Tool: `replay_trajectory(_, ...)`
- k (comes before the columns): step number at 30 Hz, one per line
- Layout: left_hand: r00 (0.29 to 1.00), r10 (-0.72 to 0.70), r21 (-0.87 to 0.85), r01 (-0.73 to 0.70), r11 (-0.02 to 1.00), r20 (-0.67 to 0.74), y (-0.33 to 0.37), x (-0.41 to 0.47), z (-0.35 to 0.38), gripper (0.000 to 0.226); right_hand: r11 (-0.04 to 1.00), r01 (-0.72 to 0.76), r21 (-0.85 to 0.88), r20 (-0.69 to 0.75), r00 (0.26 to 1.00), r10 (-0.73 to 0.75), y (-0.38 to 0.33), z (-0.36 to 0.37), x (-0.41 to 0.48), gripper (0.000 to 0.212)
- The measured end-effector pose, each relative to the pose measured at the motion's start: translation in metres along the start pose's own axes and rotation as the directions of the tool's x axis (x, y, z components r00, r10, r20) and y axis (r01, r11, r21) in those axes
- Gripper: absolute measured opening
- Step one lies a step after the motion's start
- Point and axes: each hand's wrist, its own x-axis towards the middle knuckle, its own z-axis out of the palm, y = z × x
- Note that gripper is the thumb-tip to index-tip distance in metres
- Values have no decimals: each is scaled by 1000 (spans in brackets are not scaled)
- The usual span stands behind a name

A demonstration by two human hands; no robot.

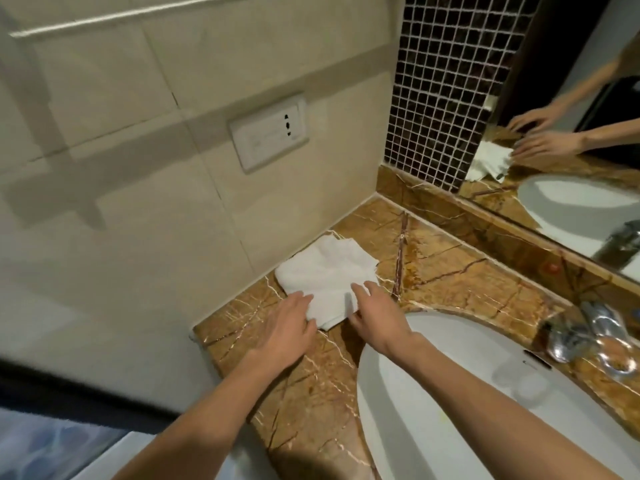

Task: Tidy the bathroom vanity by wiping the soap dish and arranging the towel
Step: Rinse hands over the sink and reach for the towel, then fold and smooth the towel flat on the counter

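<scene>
A folded white towel lies on the brown marble vanity top, in the corner against the beige tiled wall. My left hand lies flat with its fingertips on the towel's near left edge. The fingers of my right hand are stretched over the towel's near right corner and touch it. Neither hand curls round the cloth. No soap dish is in sight.
A white sink basin takes up the right part of the counter, with a chrome tap behind it. A mirror and dark mosaic tiles stand at the back. A wall socket sits above the towel.
</scene>
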Motion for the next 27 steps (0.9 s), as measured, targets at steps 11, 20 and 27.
replay_trajectory(11, 998, 59, 118, -62, 991, 29, -6, 107, 19, 47, 997, -69, 41, -8, 998, 69, 26, 8, 84, 36)
replay_trajectory(20, 994, 44, 14, -46, 999, 98, -29, 164, 22, 65, 880, -276, 385, 177, 959, 223, 18, 9, 149, 58)
replay_trajectory(27, 998, 49, -241, -41, 970, 27, -34, 176, 19, 78, 702, -341, 626, 255, 939, 229, 12, -3, 179, 72)
